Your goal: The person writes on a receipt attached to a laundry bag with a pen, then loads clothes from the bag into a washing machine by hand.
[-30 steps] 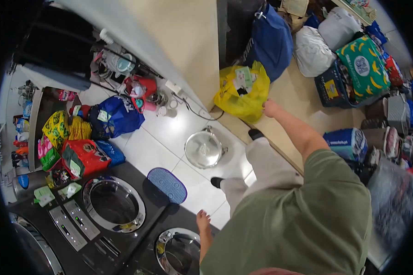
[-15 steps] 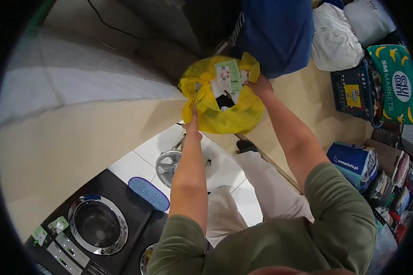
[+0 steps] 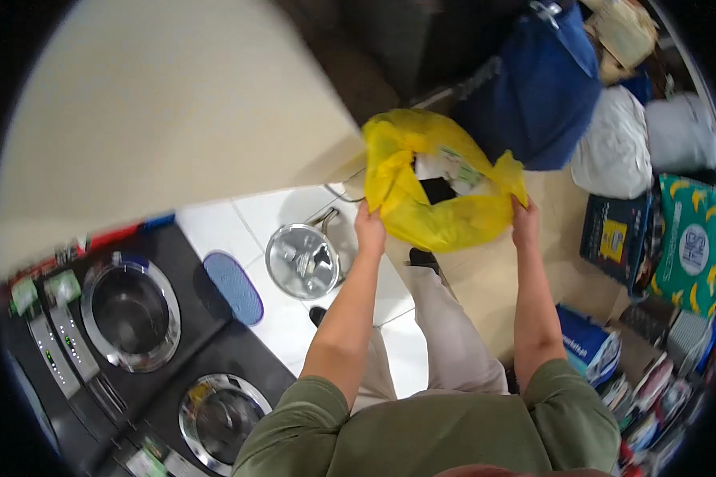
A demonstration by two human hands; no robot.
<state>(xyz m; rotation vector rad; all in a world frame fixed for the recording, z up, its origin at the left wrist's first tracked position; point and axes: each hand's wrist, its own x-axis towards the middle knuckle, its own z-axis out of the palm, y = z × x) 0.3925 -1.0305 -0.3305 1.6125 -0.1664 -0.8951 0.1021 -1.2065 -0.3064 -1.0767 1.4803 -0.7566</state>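
A yellow plastic bag (image 3: 453, 229) hangs in front of me with its mouth spread apart. My left hand (image 3: 370, 228) is closed on the bag's left edge, fingers partly hidden by the plastic. On the opposite side, my right hand (image 3: 525, 223) grips the gathered right edge. Inside the bag lie a black item (image 3: 437, 190) and some white and green paper (image 3: 463, 172), blurred. A large dark blue bag (image 3: 533, 103) stands just beyond the yellow one.
A lidded metal pot (image 3: 302, 261) stands on the white tiles at left, beside a blue oval mat (image 3: 234, 288). Two round-windowed black machines (image 3: 131, 314) are at lower left. White bags (image 3: 612, 147), a basket (image 3: 608, 238) and a green SM Markets bag (image 3: 692, 246) line the right.
The view has shifted, and the yellow bag sits farther right and slightly lower. My right hand has gone from beside the paper to the bag's outer right edge. My left hand still holds the left side.
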